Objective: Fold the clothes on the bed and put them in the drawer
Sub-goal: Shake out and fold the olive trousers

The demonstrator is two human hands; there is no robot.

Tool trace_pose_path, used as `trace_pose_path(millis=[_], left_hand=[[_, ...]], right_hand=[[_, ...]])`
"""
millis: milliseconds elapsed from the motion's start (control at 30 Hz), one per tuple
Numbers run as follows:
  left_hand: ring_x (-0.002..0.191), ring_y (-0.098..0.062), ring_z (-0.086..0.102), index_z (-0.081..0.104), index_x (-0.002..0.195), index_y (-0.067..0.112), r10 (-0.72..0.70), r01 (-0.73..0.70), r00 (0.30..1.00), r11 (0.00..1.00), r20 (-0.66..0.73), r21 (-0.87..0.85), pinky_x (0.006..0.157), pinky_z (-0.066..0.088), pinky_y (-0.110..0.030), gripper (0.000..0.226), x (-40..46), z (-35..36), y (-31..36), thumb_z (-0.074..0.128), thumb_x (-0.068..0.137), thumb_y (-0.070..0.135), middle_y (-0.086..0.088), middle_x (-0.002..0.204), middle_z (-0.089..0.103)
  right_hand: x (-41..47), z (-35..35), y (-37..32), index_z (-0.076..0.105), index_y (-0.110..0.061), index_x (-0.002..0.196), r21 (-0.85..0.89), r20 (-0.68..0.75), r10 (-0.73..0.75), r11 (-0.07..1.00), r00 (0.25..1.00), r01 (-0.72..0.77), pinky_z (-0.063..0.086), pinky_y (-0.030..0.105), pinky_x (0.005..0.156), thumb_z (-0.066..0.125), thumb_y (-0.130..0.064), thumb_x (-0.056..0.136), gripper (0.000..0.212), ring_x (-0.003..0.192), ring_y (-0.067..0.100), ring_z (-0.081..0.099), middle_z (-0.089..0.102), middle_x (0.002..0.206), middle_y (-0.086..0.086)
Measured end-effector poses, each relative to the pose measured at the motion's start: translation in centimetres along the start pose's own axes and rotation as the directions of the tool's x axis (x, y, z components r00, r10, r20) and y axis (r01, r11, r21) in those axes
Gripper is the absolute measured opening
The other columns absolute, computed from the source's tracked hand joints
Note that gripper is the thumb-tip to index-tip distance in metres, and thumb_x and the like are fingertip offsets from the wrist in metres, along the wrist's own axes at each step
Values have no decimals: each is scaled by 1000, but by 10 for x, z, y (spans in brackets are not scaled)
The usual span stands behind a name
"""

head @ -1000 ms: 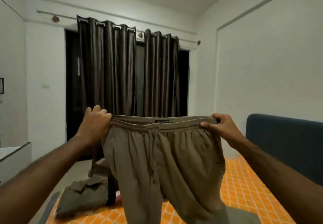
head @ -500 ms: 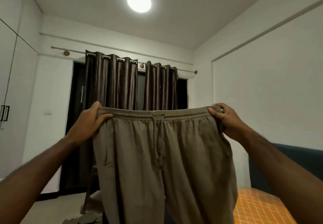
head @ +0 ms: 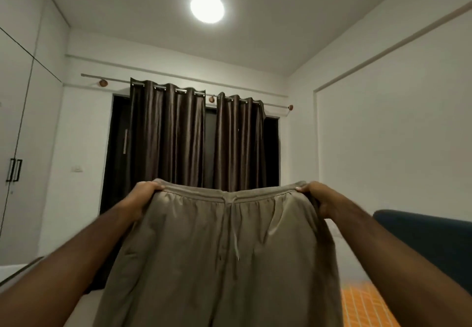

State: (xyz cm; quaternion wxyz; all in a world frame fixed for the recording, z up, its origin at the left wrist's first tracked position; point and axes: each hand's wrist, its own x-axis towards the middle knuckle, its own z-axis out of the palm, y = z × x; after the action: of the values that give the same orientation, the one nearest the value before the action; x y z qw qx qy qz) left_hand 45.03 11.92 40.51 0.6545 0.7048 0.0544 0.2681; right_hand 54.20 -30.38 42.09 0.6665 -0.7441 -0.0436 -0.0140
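White walls and a round ceiling light [head: 207, 8] fill most of my view, with dark curtains [head: 196, 137] hanging ahead and only a corner of the orange-checked bed [head: 362, 308] showing low on the right, next to a dark blue headboard [head: 429, 240]. I have the trousers [head: 219, 255] raised in the air in front of me, waistband up and stretched flat, clear of the bed. My left hand [head: 143, 199] grips the left end of the waistband, fingers curled over the top edge; my right hand [head: 316, 199] pinches the right end the same way, thumb on the front face.

From how they hang I judge these light and thoroughly limp: the cloth gathers in soft pleats under the elastic and drops straight down with no stiffness of its own. The weave looks matte, so I doubt it will slip through a firm pinch, and nothing about it is fragile. The drawstring [head: 233, 227] dangles loose at the centre and could snag or end up bunched inside a fold. The waistband ends are the best hold, being the thickest, firmest part. The legs run out of view below, so I cannot tell how they lie
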Motion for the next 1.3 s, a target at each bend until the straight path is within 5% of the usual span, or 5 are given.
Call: trace_pose_path(millis=[133, 433, 867, 1033, 1300], left_hand=[[87, -31, 61, 67, 92, 1, -84, 84, 996, 992, -14, 89, 77, 48, -37, 17, -7, 23, -36, 53, 95, 10, -22, 99, 66], [95, -21, 64, 62, 103, 15, 161, -167, 986, 971, 48, 173, 87, 54, -41, 17, -19, 112, -48, 64, 93, 28, -6, 102, 66], [113, -24, 64, 53, 139, 18, 294, -415, 740, 907, 605, 67, 99, 53, -48, 52, -44, 115, -43, 41, 97, -9, -5, 130, 61], [116, -10, 45, 51, 130, 30, 566, -556, 806, 625, 172, 548, 98, 50, -43, 62, -29, 93, -54, 81, 78, 44, 9, 129, 40], [97, -15, 73, 70, 109, 17, 276, -250, 924, 960, 266, -129, 99, 54, -42, 30, -25, 72, -12, 78, 83, 29, -2, 104, 76]], right_hand=[[13, 28, 47, 66, -3, 89, 89, -112, 105, 991, 988, -95, 44, 19, 36, 54, -8, 95, 14, 52, 15, 57, 59, 74, 8], [15, 119, 54, 64, -5, 106, 122, -67, -149, 980, 987, 157, 56, 44, 96, 62, -19, 96, 18, 95, 27, 68, 70, 101, 13], [-7, 137, 45, 46, -18, 121, -33, 149, -478, 873, 866, 487, 49, 19, 71, 65, -15, 96, 31, 102, 17, 63, 60, 112, 3], [-14, 115, 23, 56, -15, 119, 161, 230, -507, 862, 831, 481, 54, 24, 77, 52, -4, 101, 22, 102, 19, 64, 64, 113, 7], [-24, 94, -37, 59, -17, 124, 248, 228, -562, 823, 795, 511, 54, 36, 96, 60, -8, 98, 27, 114, 26, 66, 69, 119, 8]])
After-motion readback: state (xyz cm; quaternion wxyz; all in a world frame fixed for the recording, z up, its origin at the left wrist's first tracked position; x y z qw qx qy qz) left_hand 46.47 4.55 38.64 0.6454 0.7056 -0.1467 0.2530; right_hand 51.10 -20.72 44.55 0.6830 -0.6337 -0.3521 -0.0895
